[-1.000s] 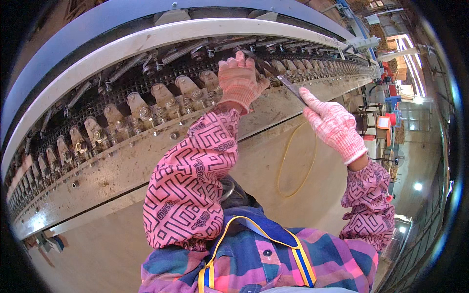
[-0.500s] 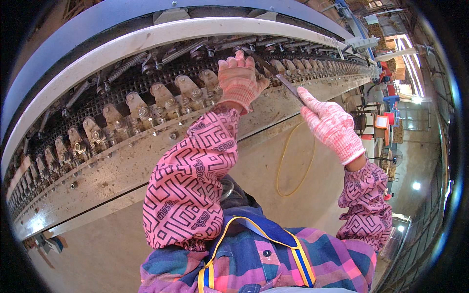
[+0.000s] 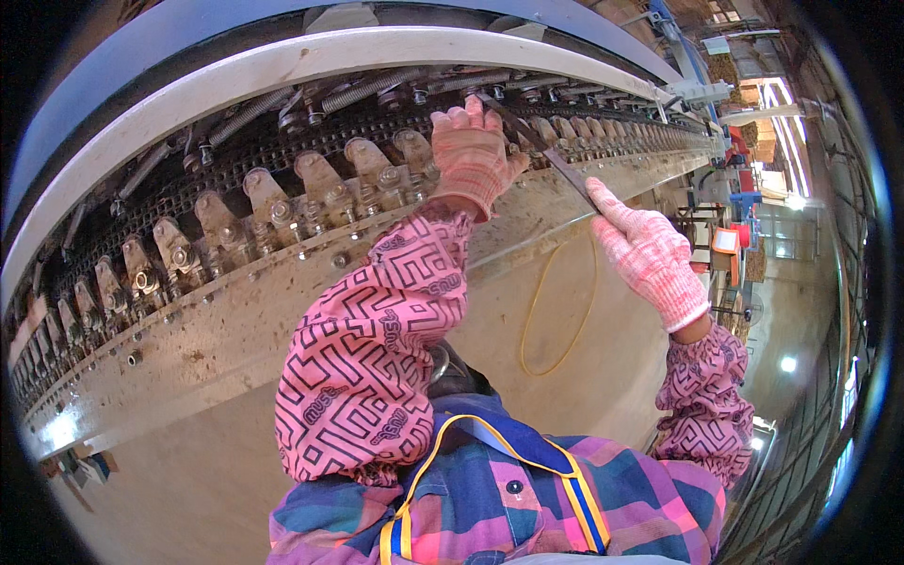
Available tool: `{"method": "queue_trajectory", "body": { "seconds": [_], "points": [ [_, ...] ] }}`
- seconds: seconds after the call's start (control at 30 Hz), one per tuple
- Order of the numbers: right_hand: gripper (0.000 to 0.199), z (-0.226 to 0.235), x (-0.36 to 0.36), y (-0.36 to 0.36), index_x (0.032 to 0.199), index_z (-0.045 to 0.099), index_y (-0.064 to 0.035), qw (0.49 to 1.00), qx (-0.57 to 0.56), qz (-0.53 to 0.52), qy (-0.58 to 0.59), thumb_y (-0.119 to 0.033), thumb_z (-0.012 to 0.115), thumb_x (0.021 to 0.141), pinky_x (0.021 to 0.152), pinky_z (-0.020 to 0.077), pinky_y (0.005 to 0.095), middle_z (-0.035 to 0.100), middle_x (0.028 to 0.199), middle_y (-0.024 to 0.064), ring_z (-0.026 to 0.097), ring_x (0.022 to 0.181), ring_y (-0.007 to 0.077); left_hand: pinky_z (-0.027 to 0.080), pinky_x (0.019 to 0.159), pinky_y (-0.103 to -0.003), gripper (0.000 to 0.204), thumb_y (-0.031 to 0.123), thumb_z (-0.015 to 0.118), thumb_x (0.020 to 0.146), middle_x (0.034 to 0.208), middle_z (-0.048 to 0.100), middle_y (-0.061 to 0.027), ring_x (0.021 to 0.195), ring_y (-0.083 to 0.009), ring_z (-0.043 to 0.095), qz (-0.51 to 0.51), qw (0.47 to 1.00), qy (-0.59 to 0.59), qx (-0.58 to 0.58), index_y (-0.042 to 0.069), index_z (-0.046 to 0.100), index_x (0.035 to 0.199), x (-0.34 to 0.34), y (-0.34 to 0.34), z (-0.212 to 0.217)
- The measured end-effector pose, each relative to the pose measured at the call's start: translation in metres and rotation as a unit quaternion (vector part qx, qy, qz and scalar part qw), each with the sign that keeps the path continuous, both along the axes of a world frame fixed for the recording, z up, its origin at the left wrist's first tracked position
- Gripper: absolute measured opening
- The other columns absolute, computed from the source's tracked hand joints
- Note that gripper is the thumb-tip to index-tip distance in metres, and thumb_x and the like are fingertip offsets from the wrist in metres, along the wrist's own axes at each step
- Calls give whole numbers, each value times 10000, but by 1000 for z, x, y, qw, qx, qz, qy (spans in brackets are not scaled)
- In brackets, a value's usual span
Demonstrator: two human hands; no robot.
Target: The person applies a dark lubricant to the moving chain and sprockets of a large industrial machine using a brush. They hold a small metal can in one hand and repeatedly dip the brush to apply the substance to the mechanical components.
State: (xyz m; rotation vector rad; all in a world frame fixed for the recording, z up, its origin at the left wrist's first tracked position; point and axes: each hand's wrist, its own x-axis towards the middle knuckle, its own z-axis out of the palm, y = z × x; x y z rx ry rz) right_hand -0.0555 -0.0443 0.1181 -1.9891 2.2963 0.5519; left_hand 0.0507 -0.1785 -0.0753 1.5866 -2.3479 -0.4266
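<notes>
My left hand (image 3: 476, 160), in a pink and white knit glove, reaches into the long machine (image 3: 311, 235) at a row of springs and metal brackets. Its fingers curl over a dark metal strip (image 3: 513, 122); what exactly they grip is hidden. In the same kind of glove, my right hand (image 3: 650, 259) closes around the lower end of a long flat metal blade (image 3: 569, 173), index finger stretched along it. The blade points up and left, its far end meeting or overlapping the dark strip beside my left hand. Its handle is hidden in my palm.
A white curved-looking rail (image 3: 282, 64) runs above the brackets, with a blue beam (image 3: 151, 71) behind it. Along the near side lies a dusty metal ledge (image 3: 235, 306). A yellow hose (image 3: 527, 344) loops over the floor. Red and orange items (image 3: 730, 240) stand at the right.
My right hand has shifted slightly down and right, while more of the blade shows, its far end now at the dark strip. My left hand stays at the same machine part.
</notes>
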Motion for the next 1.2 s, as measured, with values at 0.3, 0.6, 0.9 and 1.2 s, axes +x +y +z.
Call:
{"method": "queue_trajectory", "body": {
  "seconds": [0.3, 0.6, 0.9, 1.2],
  "points": [
    [502, -7, -3, 2, 1474, 549, -293, 999, -28, 37, 16, -308, 634, 979, 720, 539, 460, 691, 859, 211, 694, 806, 382, 387, 889, -372, 805, 756, 573, 826, 1416, 549, -79, 1137, -199, 556, -46, 993, -63, 89, 127, 624, 1326, 2, -6, 13],
    [485, 1, -1, -14, 1473, 526, -216, 998, 14, 57, 39, -318, 584, 1002, 789, 541, 485, 686, 900, 186, 679, 872, 383, 391, 892, -375, 843, 752, 585, 829, 1415, 553, -90, 1125, -208, 569, -27, 999, -14, 45, 113, 566, 1379, -3, 1, 7],
    [484, 5, 4, 0, 1471, 535, -230, 1000, 2, 8, -17, -330, 586, 1001, 800, 534, 470, 703, 960, 187, 680, 909, 376, 398, 902, -364, 869, 771, 564, 840, 1543, 493, -91, 1188, -189, 571, -39, 996, -54, 62, 126, 567, 1423, 1, -3, 13],
    [486, 0, -1, 2, 1473, 548, -295, 1000, -13, 4, -25, -323, 610, 992, 742, 540, 434, 692, 895, 208, 700, 843, 370, 397, 921, -378, 862, 771, 574, 831, 1535, 497, -89, 1201, -195, 566, -22, 999, -40, 30, 125, 588, 1401, -2, -2, 5]
  ]
}}
